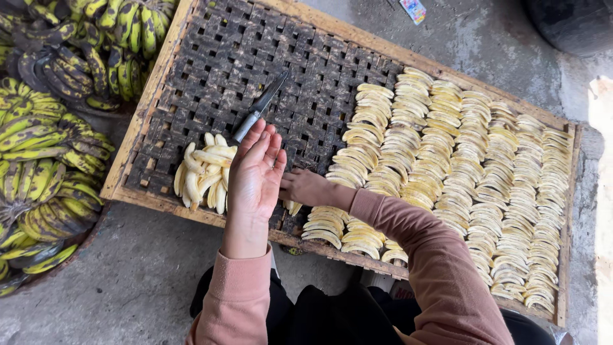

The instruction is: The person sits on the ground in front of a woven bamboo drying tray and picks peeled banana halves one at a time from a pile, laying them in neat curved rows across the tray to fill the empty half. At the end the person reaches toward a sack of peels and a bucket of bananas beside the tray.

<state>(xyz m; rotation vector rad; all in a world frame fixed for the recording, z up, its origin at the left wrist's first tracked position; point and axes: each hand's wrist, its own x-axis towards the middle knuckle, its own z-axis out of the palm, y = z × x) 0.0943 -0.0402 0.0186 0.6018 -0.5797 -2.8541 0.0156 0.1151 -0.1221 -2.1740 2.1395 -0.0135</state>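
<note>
Left of everything, bunches of green-yellow bananas (45,147) on the ground. Just left of the left hand (255,172), open, flat and holding nothing: a pile of peeled bananas (203,177) on the woven drying tray (211,70). Probably soft, slippery, easily bruised; best lifted lightly around the middle. Above the fingertips, a knife (258,107). Right hand (306,187) palm down on a slice; grip impossible to tell. Further right, rows of banana slices (460,166).

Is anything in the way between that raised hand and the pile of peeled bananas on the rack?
Nothing visible. The left hand hangs open right beside the peeled bananas on the woven rack, with no object between them. The knife lies farther up the rack, off to the side. The right hand is on the other side, near the slices.
</note>
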